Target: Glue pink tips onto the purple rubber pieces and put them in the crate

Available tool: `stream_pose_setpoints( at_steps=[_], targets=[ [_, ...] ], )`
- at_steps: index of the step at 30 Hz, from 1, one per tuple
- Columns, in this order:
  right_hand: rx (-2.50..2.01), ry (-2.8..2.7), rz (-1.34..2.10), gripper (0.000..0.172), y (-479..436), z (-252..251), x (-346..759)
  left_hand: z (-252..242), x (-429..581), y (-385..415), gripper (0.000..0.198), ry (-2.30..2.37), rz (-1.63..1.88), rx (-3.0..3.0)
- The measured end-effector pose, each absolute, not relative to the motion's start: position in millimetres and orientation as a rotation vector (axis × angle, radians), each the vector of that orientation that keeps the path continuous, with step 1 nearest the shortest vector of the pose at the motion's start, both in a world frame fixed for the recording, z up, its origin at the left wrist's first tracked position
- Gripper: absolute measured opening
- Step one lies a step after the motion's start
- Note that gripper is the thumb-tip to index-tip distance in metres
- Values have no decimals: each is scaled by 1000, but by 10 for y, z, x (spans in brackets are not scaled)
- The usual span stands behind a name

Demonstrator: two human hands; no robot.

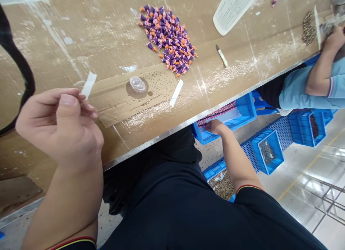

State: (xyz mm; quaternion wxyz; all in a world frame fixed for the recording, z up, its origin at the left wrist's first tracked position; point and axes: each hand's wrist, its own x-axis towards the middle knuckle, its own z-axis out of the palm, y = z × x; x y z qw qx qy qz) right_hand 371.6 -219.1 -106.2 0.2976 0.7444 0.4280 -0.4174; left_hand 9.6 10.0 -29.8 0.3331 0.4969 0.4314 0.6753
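Note:
My left hand [60,126] is raised over the cardboard-covered table [81,37] at the left. Its thumb presses against the curled fingers in a pinch, and whatever is in it is hidden. My right hand [215,127] reaches below the table edge into a blue crate [242,111]. There its curled fingers rest on a row of small purple and orange pieces [215,115]. A pile of purple and orange cone-shaped pieces [168,37] lies on the table further back. A clear round plastic lid [138,84] sits on a taped-down cardboard patch [115,104].
A white perforated tray [234,7] and a small white-handled tool [221,56] lie at the back right. A co-worker's arm [319,68] rests at the table's right end. More blue crates [269,153] with dark bits stand on the floor. A black cable [25,73] curves at the left.

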Motion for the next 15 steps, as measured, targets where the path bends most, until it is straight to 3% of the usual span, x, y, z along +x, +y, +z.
stream_pose_setpoints(
  at_steps=[11, 15],
  targets=[
    [1969, 1236, -1163, 32, -2218, -1076, 3716, -298, 116, 90, 20, 1116, 1799, 1266],
    [1996, 1242, -1157, 24, -2208, -1046, 3647, -352, 81, 113, 19, 1147, 1788, 1273]
  ],
)
